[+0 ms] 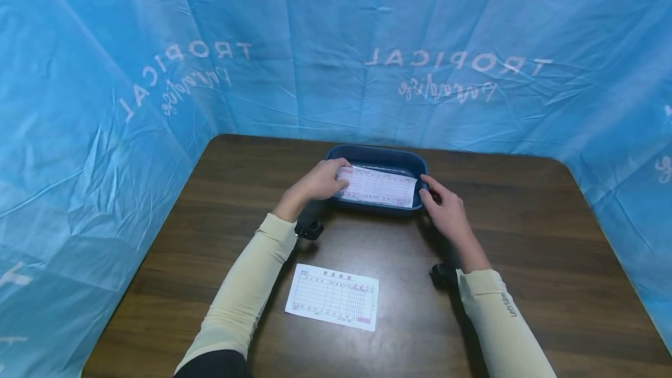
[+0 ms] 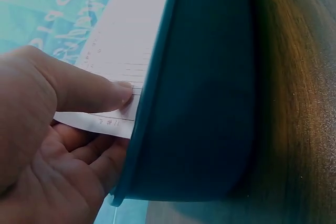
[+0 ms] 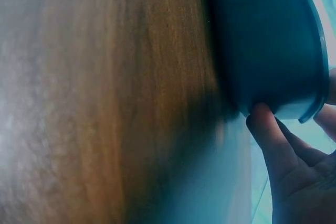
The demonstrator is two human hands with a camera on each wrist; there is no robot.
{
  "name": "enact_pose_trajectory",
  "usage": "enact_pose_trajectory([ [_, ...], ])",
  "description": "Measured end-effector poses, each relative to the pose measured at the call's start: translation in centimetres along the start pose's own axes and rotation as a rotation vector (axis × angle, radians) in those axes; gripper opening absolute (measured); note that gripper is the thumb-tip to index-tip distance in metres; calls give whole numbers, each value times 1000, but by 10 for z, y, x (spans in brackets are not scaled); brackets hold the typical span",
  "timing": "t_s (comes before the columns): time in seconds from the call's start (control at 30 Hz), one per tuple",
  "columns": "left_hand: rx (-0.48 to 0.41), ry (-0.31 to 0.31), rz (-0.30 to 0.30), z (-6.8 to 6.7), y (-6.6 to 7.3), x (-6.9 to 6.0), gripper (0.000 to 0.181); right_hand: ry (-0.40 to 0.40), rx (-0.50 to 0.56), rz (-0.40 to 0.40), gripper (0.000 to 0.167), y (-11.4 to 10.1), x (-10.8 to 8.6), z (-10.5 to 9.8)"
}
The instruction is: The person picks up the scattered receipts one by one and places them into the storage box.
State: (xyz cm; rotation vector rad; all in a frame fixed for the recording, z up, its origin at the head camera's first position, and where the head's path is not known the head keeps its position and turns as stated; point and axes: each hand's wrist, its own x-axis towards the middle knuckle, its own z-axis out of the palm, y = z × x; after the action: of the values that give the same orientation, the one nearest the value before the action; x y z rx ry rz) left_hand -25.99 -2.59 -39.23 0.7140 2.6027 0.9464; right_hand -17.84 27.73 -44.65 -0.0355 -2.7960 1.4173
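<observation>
A dark blue plastic bin (image 1: pixel 375 151) stands near the far edge of the table. Over its opening lies a printed receipt slip (image 1: pixel 375 187), white with a ruled grid. My left hand (image 1: pixel 321 179) pinches the slip's left end, thumb on top and fingers underneath, as the left wrist view shows. At the bin's right end, my right hand (image 1: pixel 445 207) holds the rim and outer wall; one finger (image 3: pixel 265 124) touches the wall low down. Whether other slips lie beneath the top one is hidden.
A second receipt slip (image 1: pixel 333 297) lies flat on the brown wooden table (image 1: pixel 409 319), nearer to me, between my forearms. Blue printed curtains (image 1: pixel 336 74) hang behind the table and along its sides.
</observation>
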Motion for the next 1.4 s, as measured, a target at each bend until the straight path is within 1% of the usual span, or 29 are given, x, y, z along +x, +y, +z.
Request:
enact_pose_trajectory([
  [0.17,-10,31,12,0,-2,-5,26,-15,11,9,53,-1,1,3],
  [0.23,1,43,21,1,-3,-6,23,-20,8,8,53,-1,1,3],
  [0.4,12,60,38,0,-2,-9,29,-14,-19,-6,54,-1,1,1],
  [0.6,-8,91,6,-3,-1,-17,35,-26,-28,-15,55,1,2,2],
  [0.73,-15,124,29,-4,-1,-25,32,-25,-31,-6,55,0,1,2],
  [0.83,-15,162,48,-3,-2,-35,26,-25,-34,0,56,-1,0,0],
  [0.93,-10,198,63,-2,-2,-47,20,-26,-40,-2,57,-2,0,-2],
  [1.03,7,203,82,-1,-3,-60,17,-32,-40,-4,57,-3,-1,-3],
  [1.13,24,203,96,1,-9,-73,18,-35,-44,-12,58,-3,0,-3],
  [1.23,38,196,83,1,-17,-86,20,-37,-46,-19,58,-3,0,-2],
  [1.4,45,162,30,1,-25,-106,21,-38,-57,-13,58,-2,-1,-2],
])
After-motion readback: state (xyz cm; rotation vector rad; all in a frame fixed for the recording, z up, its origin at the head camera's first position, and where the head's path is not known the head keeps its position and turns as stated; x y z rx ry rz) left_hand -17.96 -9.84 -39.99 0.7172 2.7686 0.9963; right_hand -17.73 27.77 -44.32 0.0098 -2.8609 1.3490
